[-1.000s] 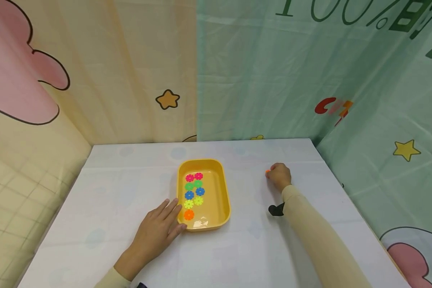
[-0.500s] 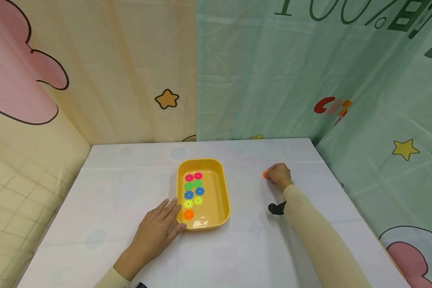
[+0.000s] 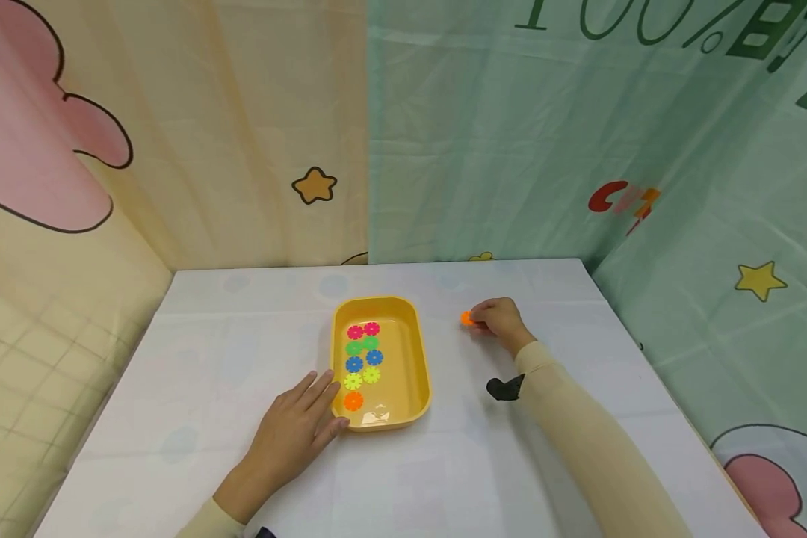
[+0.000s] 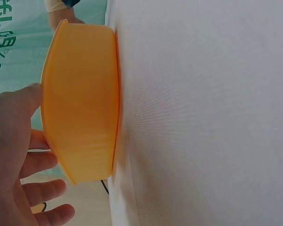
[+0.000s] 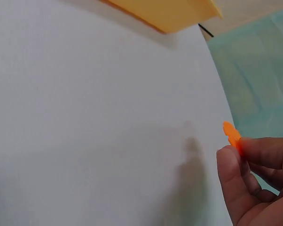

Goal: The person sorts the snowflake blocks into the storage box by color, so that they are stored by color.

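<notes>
A yellow tray lies on the table with several small flower-shaped discs inside: pink, green, blue, yellow-green and one orange. My left hand rests at the tray's left rim, fingers nearly straight. In the left wrist view its thumb and fingers touch the tray rim. To the right of the tray, my right hand pinches an orange flower-shaped disc between thumb and index finger, above the table.
A white cloth covers the table. Behind it hang printed curtains, cream at left and green at centre and right. A black strap end hangs from the right wrist.
My right hand has moved left toward the tray, carrying the orange disc, which now shows more clearly. The left hand and tray have stayed in place.
</notes>
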`<state>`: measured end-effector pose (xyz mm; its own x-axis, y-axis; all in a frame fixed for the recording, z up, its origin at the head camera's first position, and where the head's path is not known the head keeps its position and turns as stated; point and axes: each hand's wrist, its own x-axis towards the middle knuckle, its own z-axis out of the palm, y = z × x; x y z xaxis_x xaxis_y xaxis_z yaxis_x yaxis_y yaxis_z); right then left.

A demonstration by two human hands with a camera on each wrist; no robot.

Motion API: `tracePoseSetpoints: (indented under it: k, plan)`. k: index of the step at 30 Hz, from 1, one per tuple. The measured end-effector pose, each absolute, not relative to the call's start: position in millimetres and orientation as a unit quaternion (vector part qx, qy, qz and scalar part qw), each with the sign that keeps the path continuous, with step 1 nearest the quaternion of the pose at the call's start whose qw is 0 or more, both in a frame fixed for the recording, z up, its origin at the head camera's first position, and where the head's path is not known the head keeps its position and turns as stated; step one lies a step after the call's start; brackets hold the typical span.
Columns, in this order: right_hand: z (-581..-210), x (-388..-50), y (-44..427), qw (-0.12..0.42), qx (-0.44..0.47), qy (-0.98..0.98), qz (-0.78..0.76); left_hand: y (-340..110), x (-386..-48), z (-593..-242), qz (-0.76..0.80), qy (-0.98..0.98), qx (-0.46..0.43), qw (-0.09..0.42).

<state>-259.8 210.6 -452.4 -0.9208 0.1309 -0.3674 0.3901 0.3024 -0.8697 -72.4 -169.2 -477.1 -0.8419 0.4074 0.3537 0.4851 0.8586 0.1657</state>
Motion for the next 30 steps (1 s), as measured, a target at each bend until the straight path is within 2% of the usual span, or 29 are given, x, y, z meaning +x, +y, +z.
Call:
tracePoseSetpoints:
  k: [17, 30]
  plan:
    - [-422.4, -254.8, 161.2, 0.143, 0.113, 0.774, -0.606, -170.6, -73.6, -479.1, -0.123, -0.947, -0.244, 0.169]
    - [-406.9, -243.9, 127.0, 0.164, 0.070, 0.776, -0.605, -170.5, -72.7, -478.0, -0.126, -0.955, -0.229, 0.140]
